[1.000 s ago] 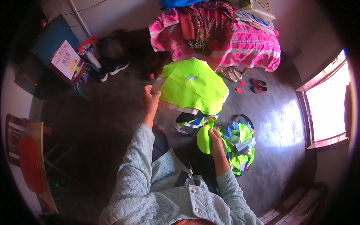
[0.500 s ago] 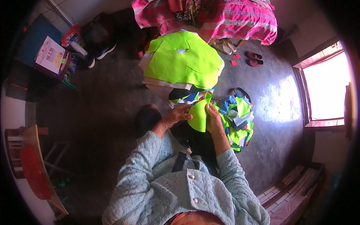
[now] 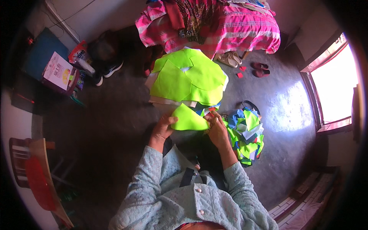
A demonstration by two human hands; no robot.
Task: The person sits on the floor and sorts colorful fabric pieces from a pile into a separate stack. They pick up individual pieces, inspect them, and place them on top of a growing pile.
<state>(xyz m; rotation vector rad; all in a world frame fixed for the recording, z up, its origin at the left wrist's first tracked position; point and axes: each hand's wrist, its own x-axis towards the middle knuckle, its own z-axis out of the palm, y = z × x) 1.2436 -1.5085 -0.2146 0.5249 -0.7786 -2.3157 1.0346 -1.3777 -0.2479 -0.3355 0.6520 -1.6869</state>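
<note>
Between my two hands is a neon yellow-green fabric piece, roughly triangular with its point toward the far side. My left hand pinches its left corner between thumb and fingers. The right corner is gripped by my right hand. Just beyond lies a broad stack of neon fabric pieces, with paler cloth showing under its edges. To the right of my right hand, on the floor, sits a heap of fabric scraps in neon, blue, white and dark colours.
A bed with a pink checked cover stands at the far side, clothes on it. Pale shoes and dark red slippers lie before it. A red-seated chair is at the left, a bright window at the right.
The neon fabric piece has gone from an upright curved fold to a stretched triangle. My hands have moved apart, the left one shifting leftward. The whole view has tilted slightly upward.
</note>
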